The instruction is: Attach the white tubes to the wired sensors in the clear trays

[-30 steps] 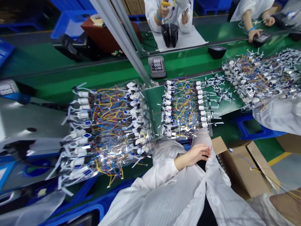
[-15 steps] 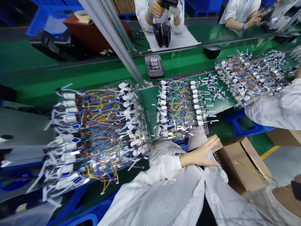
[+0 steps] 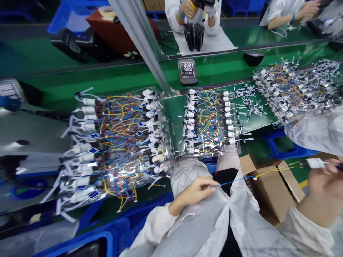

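My left hand (image 3: 197, 191) is over my lap, its thumb and fingers pinched on the end of a thin blue wire (image 3: 232, 182). That wire stretches right to a small white connector, where yellow wires (image 3: 277, 170) carry on toward my right hand (image 3: 323, 185). At the right edge, partly blurred, my right hand is closed around a small wired part with a white cylindrical body (image 3: 316, 163). Ahead, rows of similar white-and-black cylindrical parts (image 3: 230, 122) with tangled wires lie on clear plastic. A larger wired batch (image 3: 123, 125) lies to the left.
An open cardboard box (image 3: 273, 189) stands right of my lap. A metal post (image 3: 142, 46) rises behind the bench beside a display unit (image 3: 187, 71). More wired parts (image 3: 297, 89) lie far right, near another person's sleeve (image 3: 316, 130). A blue crate (image 3: 112, 228) is at lower left.
My left hand has moved left and down, from spread fingers to a pinch on the blue wire. My right hand has risen into view with the white part, drawing the wires rightward. The view has shifted slightly.
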